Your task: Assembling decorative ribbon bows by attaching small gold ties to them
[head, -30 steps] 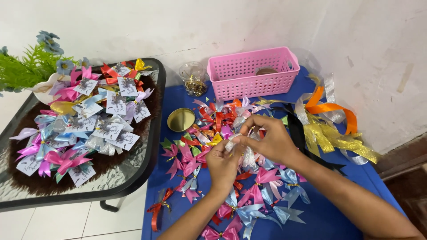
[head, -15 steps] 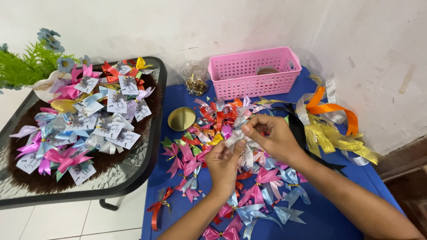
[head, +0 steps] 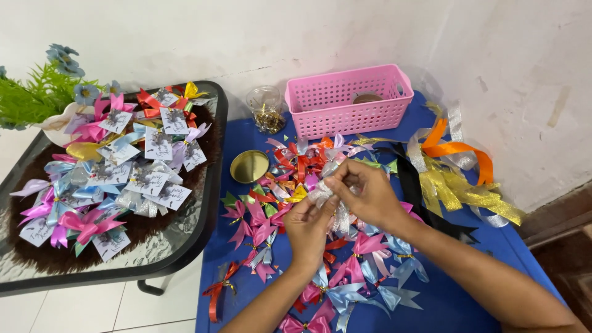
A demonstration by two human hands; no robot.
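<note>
Head view: left hand [head: 306,225] and right hand [head: 364,194] pinch a silver ribbon bow [head: 322,192], forward of the pink basket [head: 345,102]. Step judged: binding its centre. Next calls for steady tension.

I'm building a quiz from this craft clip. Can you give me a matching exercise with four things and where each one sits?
Things:
1. pink basket
2. gold lid
3. silver ribbon
4. tagged bows

Places:
A. pinched between both hands
B. on the glass side table
C. at the back of the blue table, by the wall
D. flat on the blue table, below the glass jar

Pairs: 1-C, 2-D, 3-A, 4-B
</note>
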